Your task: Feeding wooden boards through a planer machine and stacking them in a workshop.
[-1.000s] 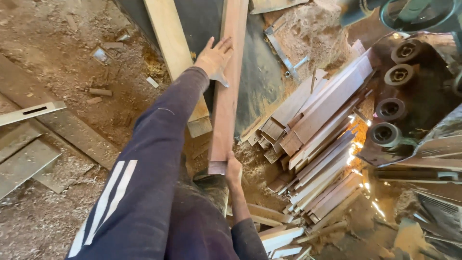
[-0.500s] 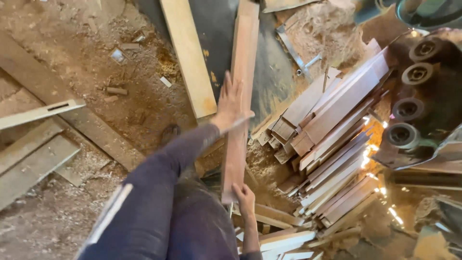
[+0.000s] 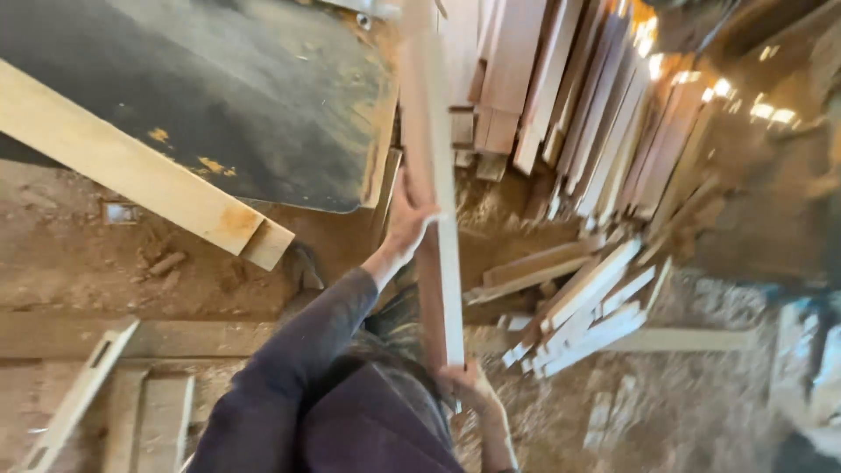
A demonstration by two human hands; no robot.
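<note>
You are holding a long plank [image 3: 436, 219] with both hands, and it is running from 6 o'clock up toward 12 o'clock through the middle of the view. Your left hand [image 3: 407, 219] is pressing against the plank's left face near its middle, fingers spread and partly curled round the edge. Your right hand [image 3: 469, 383] is cupping the near end from beneath; how tightly it is closing cannot be told, since the board is hiding most of the fingers.

Risks, as judged from this view:
- The far end is pointing at the stack [image 3: 561, 96] of boards at 1 o'clock; a nudge there may be setting loose pieces sliding.
- The left hand is bracing more than gripping, so the plank may be twisting or slipping sideways toward the dark sheet [image 3: 228, 96] at 11 o'clock.
- Offcuts [image 3: 578, 307] are lying scattered at 3 o'clock beside your feet, and sawdust is covering the floor [image 3: 88, 271]; footing may be giving way while the load is up.

The plank is looking pale, narrow and straight, with a rough-sawn face and a reddish lower part; motion is blurring its upper end.
</note>
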